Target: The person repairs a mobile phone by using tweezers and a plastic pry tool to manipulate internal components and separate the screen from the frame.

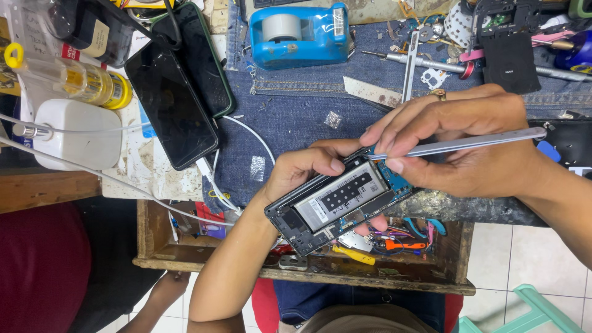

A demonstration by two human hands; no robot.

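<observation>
An open phone (pixel 342 206) is gripped by the left hand (pixel 302 169). A thin metal tool (pixel 459 143) is pinched in the right hand (pixel 468 145), its tip touching the phone.

A blue tape dispenser (pixel 300 34) sits on denim cloth (pixel 296 117); two dark phones (pixel 179 92) lie beside a white charger (pixel 77 132) and yellow bottle (pixel 92 83).

Blue denim cloth (pixel 296 117) covers the bench; the tape dispenser (pixel 299 34) is bright blue. The opened phone (pixel 336 203) shows a grey battery (black label), and the tweezers (pixel 456 143) are silver.
</observation>
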